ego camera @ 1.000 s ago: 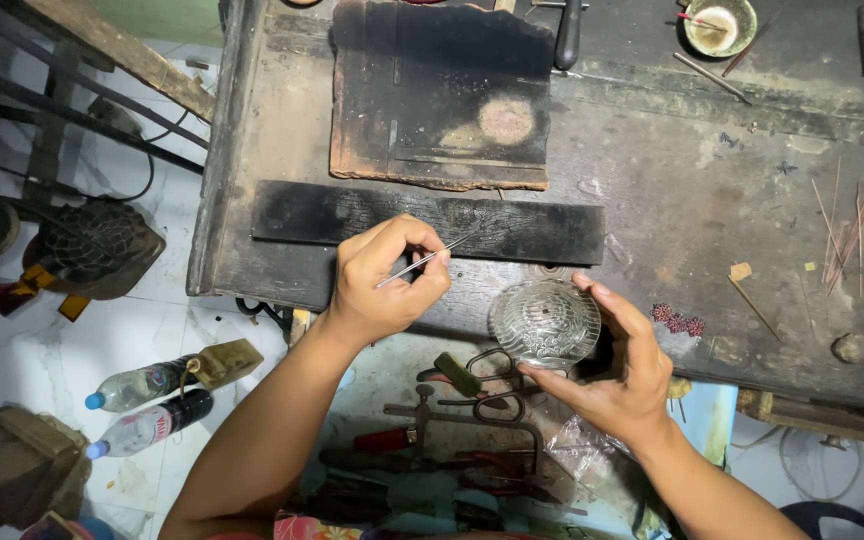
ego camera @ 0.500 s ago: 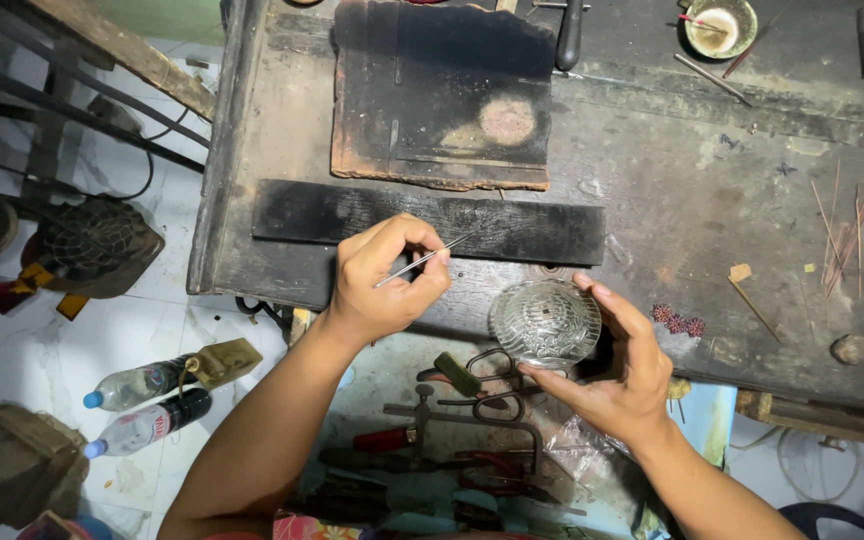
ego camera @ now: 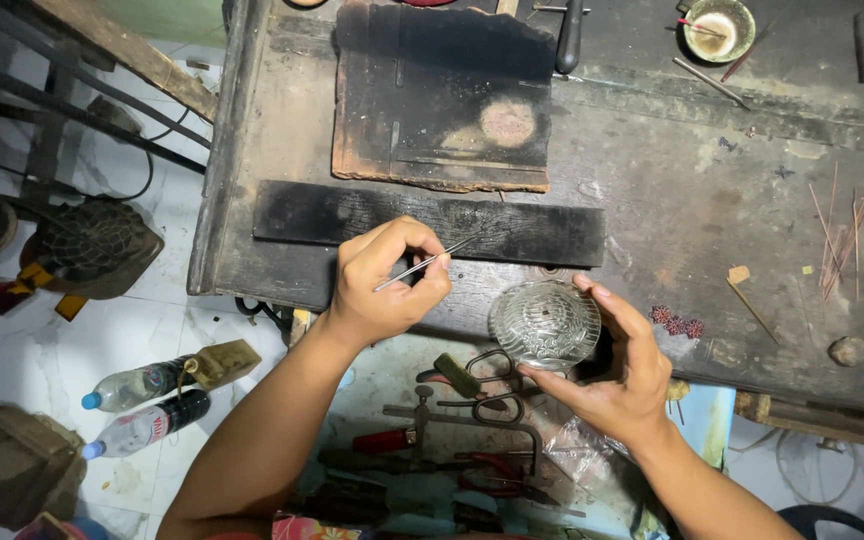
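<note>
Over workbench [ego camera: 672, 200], right hand [ego camera: 622, 375] cups filigree dome [ego camera: 544, 324]; left hand [ego camera: 387, 280] pinches tweezers [ego camera: 422, 265].

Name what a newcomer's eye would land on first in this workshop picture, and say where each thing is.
First, the round silvery filigree dome, cupped by the right hand at the workbench's near edge. Beside it, the left hand pinches thin tweezers. Behind both lie a charred black strip and a scorched board.

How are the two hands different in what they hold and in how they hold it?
The left hand pinches thin metal tweezers between its fingertips; the right hand cups a round dome of fine silvery wirework. The left hand is closed into a tight pinch, while the right hand is open and curved around the dome. Both are bare and work at the near edge of the dark workbench.
</note>
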